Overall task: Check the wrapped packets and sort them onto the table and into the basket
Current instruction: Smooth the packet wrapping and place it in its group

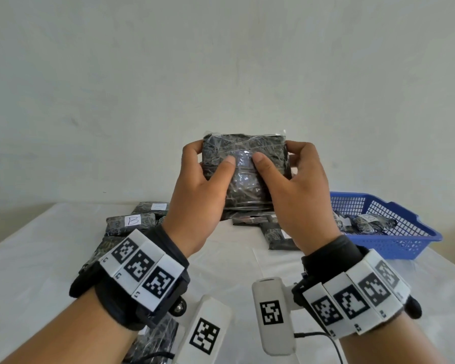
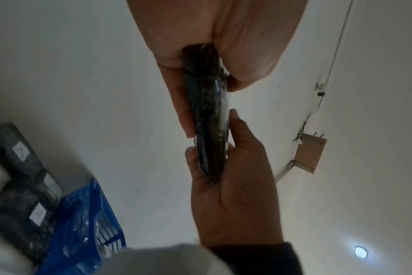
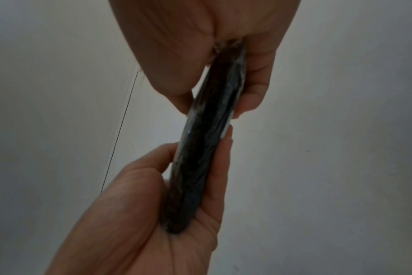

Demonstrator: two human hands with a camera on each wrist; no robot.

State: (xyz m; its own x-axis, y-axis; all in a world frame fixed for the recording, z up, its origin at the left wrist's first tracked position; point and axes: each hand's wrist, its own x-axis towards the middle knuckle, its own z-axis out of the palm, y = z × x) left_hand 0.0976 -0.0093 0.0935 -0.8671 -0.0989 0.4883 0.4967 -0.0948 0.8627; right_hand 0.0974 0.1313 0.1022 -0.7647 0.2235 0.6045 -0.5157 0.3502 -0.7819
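Both hands hold one wrapped packet (image 1: 246, 169) up above the table (image 1: 37, 271), its broad face turned toward the person and its long axis running left to right, roughly level. The left hand (image 1: 197, 200) grips the left end, thumb pressed on the near face and fingers curled behind; the right hand (image 1: 297, 195) grips the right end the same way, its thumb just beside the other near the middle. From the wrist views the packet is seen edge-on, a thin dark slab pinched between thumbs and fingers at both ends. The clear film glares where the thumbs meet, so any label on this face cannot be read. On the table behind the left hand lies a packet with a white label (image 1: 130, 222) marked "B". To the right stands a blue mesh basket (image 1: 405, 245) holding more packets, one with a white label whose writing may be a "B" but is too blurred to tell.
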